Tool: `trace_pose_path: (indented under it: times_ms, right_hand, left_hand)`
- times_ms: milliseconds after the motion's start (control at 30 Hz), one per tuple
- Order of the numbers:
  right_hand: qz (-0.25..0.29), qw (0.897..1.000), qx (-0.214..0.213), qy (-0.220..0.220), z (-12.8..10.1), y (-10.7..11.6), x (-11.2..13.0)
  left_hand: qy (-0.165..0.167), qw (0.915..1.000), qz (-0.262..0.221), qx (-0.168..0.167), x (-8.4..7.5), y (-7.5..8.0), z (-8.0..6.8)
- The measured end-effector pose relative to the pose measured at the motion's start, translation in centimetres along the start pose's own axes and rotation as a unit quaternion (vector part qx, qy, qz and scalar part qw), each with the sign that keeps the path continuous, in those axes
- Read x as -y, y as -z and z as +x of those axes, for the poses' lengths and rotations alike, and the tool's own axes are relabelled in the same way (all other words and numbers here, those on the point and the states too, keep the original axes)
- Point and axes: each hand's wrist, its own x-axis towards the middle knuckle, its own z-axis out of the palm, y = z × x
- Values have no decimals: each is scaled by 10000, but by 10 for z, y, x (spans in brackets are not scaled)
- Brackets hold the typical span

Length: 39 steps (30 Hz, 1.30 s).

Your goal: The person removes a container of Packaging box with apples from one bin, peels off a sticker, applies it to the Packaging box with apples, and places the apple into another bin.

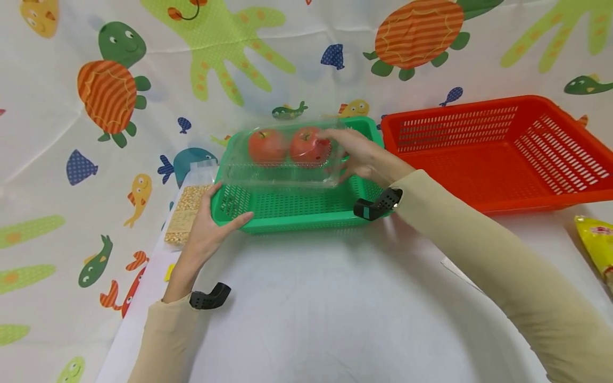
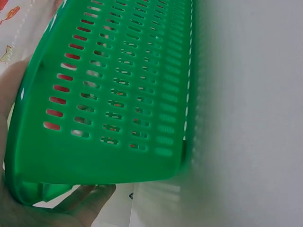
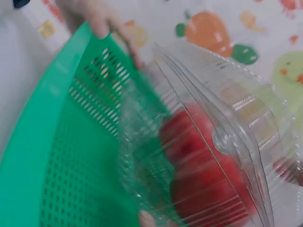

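Observation:
A green perforated basket (image 1: 297, 208) stands on the white table. My left hand (image 1: 210, 223) grips its near left corner, thumb inside the rim; the left wrist view shows the basket wall (image 2: 109, 94) close up with my fingers (image 2: 90, 198) under it. My right hand (image 1: 356, 157) holds the right end of a clear plastic clamshell box (image 1: 282, 159) over the basket. Two red tomatoes (image 1: 287, 146) lie inside it. The right wrist view shows the clamshell (image 3: 213, 142) with a tomato (image 3: 203, 179) inside, tilted above the basket's floor (image 3: 71, 156).
A larger red perforated basket (image 1: 503, 154) stands to the right, touching the green one. A packet of yellowish grains (image 1: 184, 215) lies left of the green basket. A yellow packet (image 1: 598, 244) lies at the table's right edge. A sea-creature patterned cloth hangs behind.

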Motion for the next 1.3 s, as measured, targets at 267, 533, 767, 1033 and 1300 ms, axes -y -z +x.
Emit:
trace_pose_path:
  times_ms: [267,533,767,1033,1300]
  right_hand:
    - [593,9951,327,727,-50,16,11]
    - [348,9936,424,992,-118,30,-13]
    - [-97,9942,478,962,-156,60,-59]
    - [-463,9944,708,628,-176,88,-116]
    - [-599,9926,970,406,-184,87,-147]
  left_hand:
    - [29,10000,27,46,0,-1,-1]
    - [-25,9999,-27,109,-2,1,-2]
    - [-112,9995,-214,195,-1,1,1]
    - [2,10000,-23,50,-3,-2,-1]
    - [-24,10000,-36,20,-2,-1,-1]
